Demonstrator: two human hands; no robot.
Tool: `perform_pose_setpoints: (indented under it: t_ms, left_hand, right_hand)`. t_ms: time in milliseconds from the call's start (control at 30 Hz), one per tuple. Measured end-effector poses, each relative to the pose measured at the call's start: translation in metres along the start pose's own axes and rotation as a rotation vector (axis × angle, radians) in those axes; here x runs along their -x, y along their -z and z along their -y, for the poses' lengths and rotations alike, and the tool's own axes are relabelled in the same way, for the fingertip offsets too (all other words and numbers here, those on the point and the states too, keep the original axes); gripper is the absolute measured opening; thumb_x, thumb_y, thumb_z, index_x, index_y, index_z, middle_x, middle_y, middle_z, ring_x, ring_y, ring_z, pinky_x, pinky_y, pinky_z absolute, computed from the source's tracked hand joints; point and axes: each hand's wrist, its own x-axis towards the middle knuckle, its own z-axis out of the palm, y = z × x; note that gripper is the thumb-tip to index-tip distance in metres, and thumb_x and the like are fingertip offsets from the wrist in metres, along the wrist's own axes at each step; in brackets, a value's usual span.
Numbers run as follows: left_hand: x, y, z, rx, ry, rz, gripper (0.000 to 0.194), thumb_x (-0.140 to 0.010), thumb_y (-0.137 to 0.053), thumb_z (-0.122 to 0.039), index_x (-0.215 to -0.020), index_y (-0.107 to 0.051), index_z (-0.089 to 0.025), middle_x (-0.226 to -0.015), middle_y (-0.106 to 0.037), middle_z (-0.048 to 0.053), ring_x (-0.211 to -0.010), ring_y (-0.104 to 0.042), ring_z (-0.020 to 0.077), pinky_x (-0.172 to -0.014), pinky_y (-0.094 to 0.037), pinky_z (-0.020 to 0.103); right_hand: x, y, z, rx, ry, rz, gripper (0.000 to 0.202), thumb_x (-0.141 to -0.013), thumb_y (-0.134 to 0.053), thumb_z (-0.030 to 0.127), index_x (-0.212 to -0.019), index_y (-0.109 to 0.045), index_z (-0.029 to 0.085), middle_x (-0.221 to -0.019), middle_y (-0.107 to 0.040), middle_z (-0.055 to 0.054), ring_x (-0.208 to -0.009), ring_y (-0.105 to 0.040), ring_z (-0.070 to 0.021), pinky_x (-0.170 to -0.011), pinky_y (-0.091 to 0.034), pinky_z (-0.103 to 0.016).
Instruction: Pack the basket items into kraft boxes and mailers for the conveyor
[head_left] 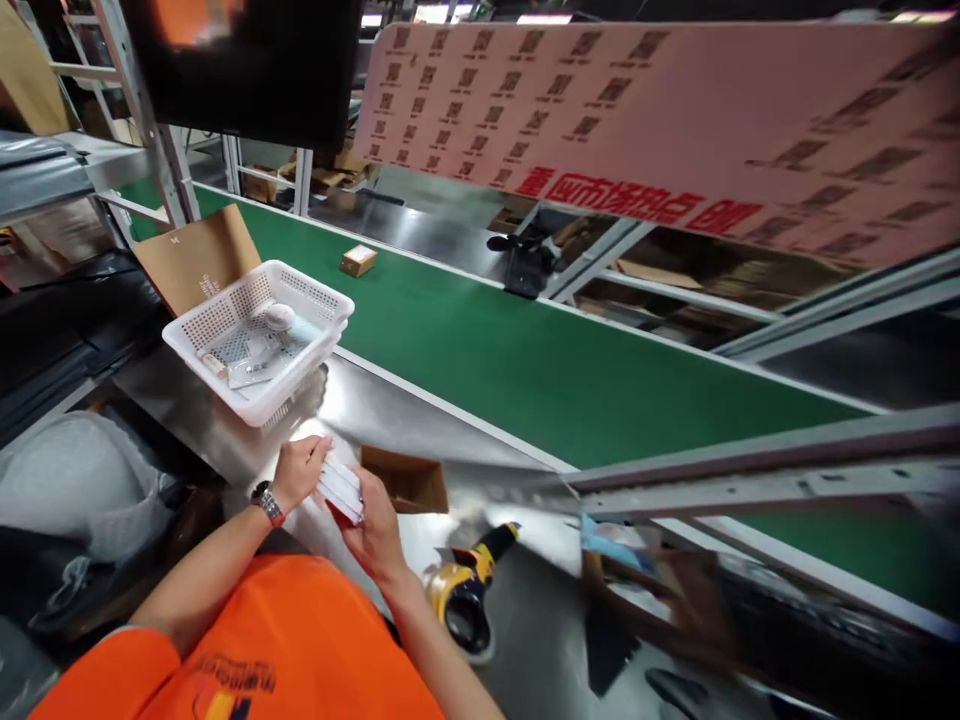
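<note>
My left hand (301, 470), with a watch at the wrist, is closed on the upper left end of a small white packet with a red edge (341, 488). My right hand (375, 525) grips the same packet from its right side. Whether it is a box or a folded stack, I cannot tell. Just beyond my right hand, an open brown cardboard box (416, 485) sits on the metal table. A white perforated basket (259, 408) stands farther left, with several small packaged items in it.
A yellow and black handheld scanner (469, 595) lies right of my right arm. Behind the table runs a green conveyor belt (480, 330) carrying a small brown box (358, 262). A metal rail (750, 490) crosses at right. A pink code board (637, 130) hangs above.
</note>
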Motion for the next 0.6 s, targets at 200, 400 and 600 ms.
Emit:
perform_pose_setpoints:
  t_ms: [200, 400, 600]
  left_hand:
    - [0.024, -0.02, 0.013, -0.221, -0.21, 0.167, 0.052, -0.115, -0.042, -0.043, -0.088, -0.081, -0.02, -0.081, -0.078, 0.012, -0.071, -0.07, 0.0218, -0.069, -0.044, 0.034]
    - [0.039, -0.038, 0.041, -0.241, -0.269, 0.235, 0.05, -0.115, -0.04, -0.04, -0.086, -0.077, -0.023, -0.082, -0.076, 0.012, -0.074, -0.073, 0.0233, -0.068, -0.046, 0.035]
    - [0.025, -0.048, 0.062, -0.238, -0.276, 0.256, 0.034, -0.109, -0.056, -0.032, -0.086, -0.079, -0.021, -0.085, -0.08, 0.011, -0.076, -0.075, 0.0237, -0.071, -0.049, 0.034]
  right_hand:
    - [-0.003, -0.013, -0.023, 0.153, -0.105, 0.163, 0.052, -0.082, -0.07, 0.023, -0.135, -0.07, 0.022, -0.131, -0.078, -0.017, -0.121, -0.073, -0.0379, -0.111, -0.06, -0.058]
    - [-0.011, -0.047, -0.035, -0.298, -0.47, 0.196, 0.036, -0.092, -0.06, 0.061, -0.09, -0.071, 0.026, -0.076, -0.075, -0.005, -0.074, -0.074, -0.0311, -0.072, -0.064, -0.047]
    - [-0.037, -0.073, -0.031, -0.211, -0.318, 0.316, 0.022, -0.085, -0.079, 0.052, -0.081, -0.075, 0.031, -0.084, -0.079, -0.008, -0.103, -0.076, -0.0379, -0.096, -0.064, -0.052]
